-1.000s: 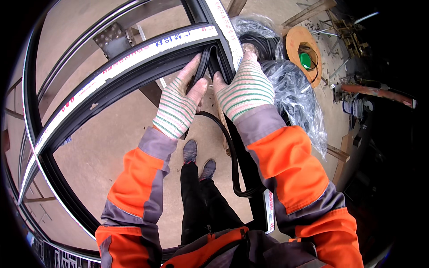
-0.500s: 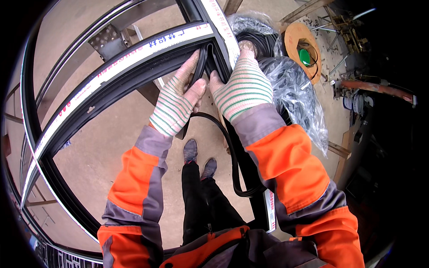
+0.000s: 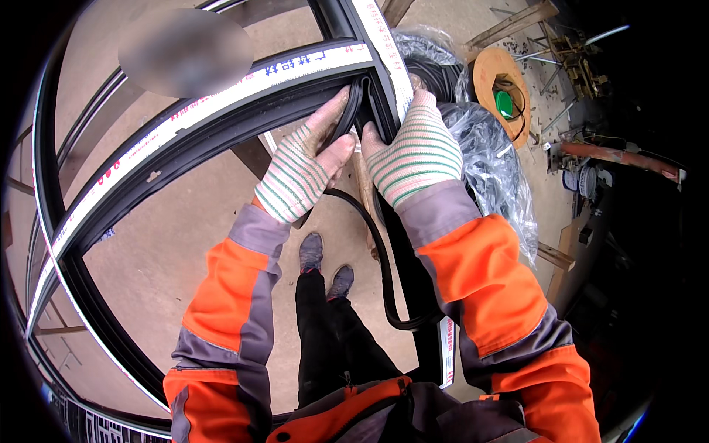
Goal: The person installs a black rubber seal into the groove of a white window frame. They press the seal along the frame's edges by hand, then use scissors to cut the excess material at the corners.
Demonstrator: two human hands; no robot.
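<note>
A black window frame (image 3: 188,136), faced with printed white protective film, spans the view from the left to a corner at top centre. Close to that corner my left hand (image 3: 295,173), in a green-striped knit glove, pinches a black rubber seal strip (image 3: 386,258) between thumb and fingers. Its upper part folds into the corner; the rest hangs in a loop below my hands. On the frame's right-hand bar sits my right hand (image 3: 421,151), gloved alike, with its thumb on the inner side and its fingers over the outer side. Some of its fingertips are hidden.
Clear plastic wrap (image 3: 491,177) lies right of my right hand, with coiled black strip (image 3: 436,77) beside it. Beyond stands an orange-brown spool (image 3: 484,74) with a green item inside. Wooden pieces (image 3: 517,22) lie around it. A blurred grey patch covers the upper left.
Frame corner and both hands sit slightly farther right and lower in the picture. Both grips look the same. A blurred grey patch has appeared at the upper left.
</note>
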